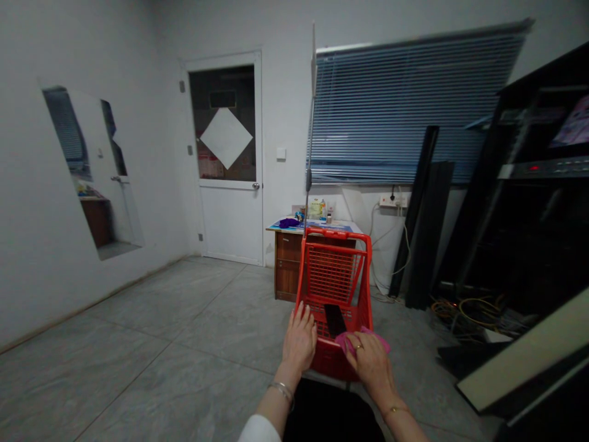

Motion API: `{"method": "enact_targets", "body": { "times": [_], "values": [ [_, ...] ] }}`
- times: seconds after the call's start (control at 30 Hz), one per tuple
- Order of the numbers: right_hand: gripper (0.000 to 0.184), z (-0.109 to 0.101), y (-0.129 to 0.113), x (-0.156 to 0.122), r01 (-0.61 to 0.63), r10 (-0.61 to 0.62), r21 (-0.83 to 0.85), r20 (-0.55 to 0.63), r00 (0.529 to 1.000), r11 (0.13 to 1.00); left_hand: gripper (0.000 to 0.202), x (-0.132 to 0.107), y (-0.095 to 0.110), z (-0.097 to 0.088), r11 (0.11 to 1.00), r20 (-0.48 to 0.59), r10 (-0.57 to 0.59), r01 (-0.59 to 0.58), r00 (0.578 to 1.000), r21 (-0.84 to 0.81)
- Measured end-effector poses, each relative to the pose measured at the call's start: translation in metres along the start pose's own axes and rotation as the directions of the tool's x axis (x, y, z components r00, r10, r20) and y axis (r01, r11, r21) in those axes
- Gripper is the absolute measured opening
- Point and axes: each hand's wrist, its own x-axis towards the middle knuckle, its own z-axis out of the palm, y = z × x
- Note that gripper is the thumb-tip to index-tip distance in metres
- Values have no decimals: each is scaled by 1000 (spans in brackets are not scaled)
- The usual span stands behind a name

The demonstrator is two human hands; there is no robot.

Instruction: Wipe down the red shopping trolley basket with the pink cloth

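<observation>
A red plastic shopping cart (335, 270) stands right in front of me, its handle on the far side. My left hand (300, 337) rests on the cart's left rim near me, fingers stretched out and holding nothing. Bunched under my right hand (370, 359) is a pink cloth (380, 344), gripped against the near right corner of the rim. A flat black object (334, 320), shaped like a phone, lies in the cart's top between my hands. My right fingertips are partly hidden by the cloth.
Behind the cart is a brown wooden desk (286, 270) with a purple cloth (289, 223) and several small bottles. A dark rack (519, 233) and loose cables (478, 310) stand to the right, near a leaning pale panel (529, 350). A white door (232, 224) is at the back.
</observation>
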Motion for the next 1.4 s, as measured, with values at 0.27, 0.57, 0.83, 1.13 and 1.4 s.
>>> {"method": "enact_targets", "body": {
  "times": [0.27,0.57,0.83,1.13,1.4],
  "values": [
    [21,-15,45,10,78,-95,104,162,982,991,37,2,9,8,1000,-13,-13,13,1000,-28],
    [21,-2,13,9,2,-15,125,102,995,992,40,8,-22,0,1000,53,-2,1,999,17],
    [16,27,-69,33,-71,69,130,24,997,989,41,7,-46,-11,987,64,-137,131,989,94],
    [19,13,-33,58,30,-120,281,310,943,959,38,-2,-36,-9,988,59,-150,147,987,54],
    [25,23,10,61,-93,-25,322,345,938,942,37,5,-19,8,991,27,-130,130,991,0]
  ]
}}
